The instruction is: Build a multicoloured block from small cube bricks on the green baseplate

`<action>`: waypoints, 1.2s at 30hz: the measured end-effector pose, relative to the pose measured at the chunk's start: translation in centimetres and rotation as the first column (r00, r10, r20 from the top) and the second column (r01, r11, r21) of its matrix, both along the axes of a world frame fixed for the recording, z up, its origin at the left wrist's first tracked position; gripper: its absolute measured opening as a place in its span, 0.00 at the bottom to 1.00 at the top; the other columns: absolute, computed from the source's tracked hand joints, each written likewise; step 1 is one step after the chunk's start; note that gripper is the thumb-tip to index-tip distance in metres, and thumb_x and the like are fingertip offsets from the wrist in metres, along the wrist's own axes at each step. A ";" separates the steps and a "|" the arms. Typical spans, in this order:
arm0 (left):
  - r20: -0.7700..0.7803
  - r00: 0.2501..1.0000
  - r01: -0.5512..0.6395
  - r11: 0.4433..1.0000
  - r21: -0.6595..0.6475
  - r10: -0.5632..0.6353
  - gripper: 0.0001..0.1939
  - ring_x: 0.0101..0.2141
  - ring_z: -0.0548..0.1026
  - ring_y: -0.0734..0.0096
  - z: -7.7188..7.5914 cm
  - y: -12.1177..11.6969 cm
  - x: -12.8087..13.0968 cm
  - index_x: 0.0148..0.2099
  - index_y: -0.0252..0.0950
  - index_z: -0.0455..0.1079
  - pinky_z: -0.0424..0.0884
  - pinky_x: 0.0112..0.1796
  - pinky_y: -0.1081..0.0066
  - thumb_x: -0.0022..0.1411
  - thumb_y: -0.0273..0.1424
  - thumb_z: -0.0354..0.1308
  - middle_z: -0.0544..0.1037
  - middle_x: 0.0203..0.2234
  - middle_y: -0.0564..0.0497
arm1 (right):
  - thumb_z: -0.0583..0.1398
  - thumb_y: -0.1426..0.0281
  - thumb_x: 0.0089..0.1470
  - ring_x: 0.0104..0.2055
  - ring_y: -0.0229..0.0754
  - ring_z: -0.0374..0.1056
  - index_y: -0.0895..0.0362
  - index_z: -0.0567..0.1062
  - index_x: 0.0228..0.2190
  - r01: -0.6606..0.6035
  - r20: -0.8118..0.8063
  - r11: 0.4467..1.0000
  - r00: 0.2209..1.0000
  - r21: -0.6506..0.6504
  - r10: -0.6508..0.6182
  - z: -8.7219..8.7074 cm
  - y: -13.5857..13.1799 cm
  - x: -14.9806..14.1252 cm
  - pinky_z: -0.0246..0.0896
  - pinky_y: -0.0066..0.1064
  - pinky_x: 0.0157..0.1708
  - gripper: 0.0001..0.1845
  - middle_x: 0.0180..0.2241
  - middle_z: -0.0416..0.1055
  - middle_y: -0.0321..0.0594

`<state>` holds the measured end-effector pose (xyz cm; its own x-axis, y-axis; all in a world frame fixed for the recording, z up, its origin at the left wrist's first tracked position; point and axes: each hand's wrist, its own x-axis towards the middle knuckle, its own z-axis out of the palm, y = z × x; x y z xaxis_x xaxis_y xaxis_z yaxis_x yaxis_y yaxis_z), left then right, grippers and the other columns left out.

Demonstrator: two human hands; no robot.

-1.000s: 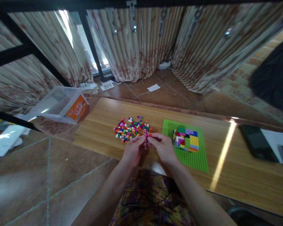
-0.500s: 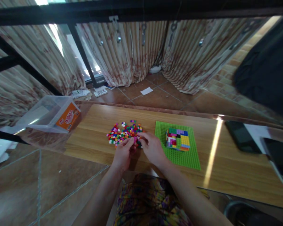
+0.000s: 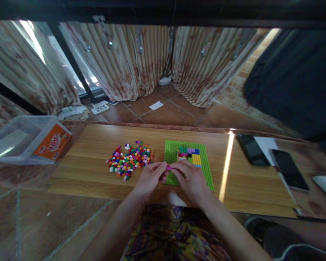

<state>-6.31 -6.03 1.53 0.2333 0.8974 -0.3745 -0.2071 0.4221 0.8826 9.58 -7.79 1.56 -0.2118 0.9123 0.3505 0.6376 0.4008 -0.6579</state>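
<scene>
Left hand [image 3: 150,180] and right hand [image 3: 193,180], fingers closed, pinch pink brick [image 3: 168,168] over near edge of green baseplate [image 3: 208,170]; loose fingertip grip could drop it, sleeve-side knuckles may jar block build [image 3: 197,159].

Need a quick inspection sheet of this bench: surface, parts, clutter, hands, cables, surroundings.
Surface: wood-grain board, bright light streak at right.
Job's things: loose bricks scattered; brick build on green baseplate, partly hidden by right hand.
Clutter: two dark flat devices and white paper at right.
Grippers: bare left hand and right hand pinch a pink piece.
Cables: nothing seen for certain.
Surroundings: clear bin, curtains, tiled floor.
</scene>
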 end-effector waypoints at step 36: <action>-0.484 0.869 0.206 0.815 0.542 0.102 0.19 0.44 0.74 0.62 -3.4 2.1 4.3 0.50 0.39 0.75 0.68 0.50 0.64 0.62 0.22 0.49 0.77 0.42 0.46 | 0.53 0.74 0.59 0.51 0.52 0.59 0.50 0.77 0.46 0.263 0.410 0.923 0.837 0.280 -0.363 -2.4 1.6 2.7 0.54 0.43 0.48 0.18 0.49 0.71 0.44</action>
<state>-2.05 -3.92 -1.91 0.2188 0.9688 0.1162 0.3038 -0.1808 0.9354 12.32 -6.21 -0.87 -0.1060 0.8746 0.4731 0.9549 0.2223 -0.1970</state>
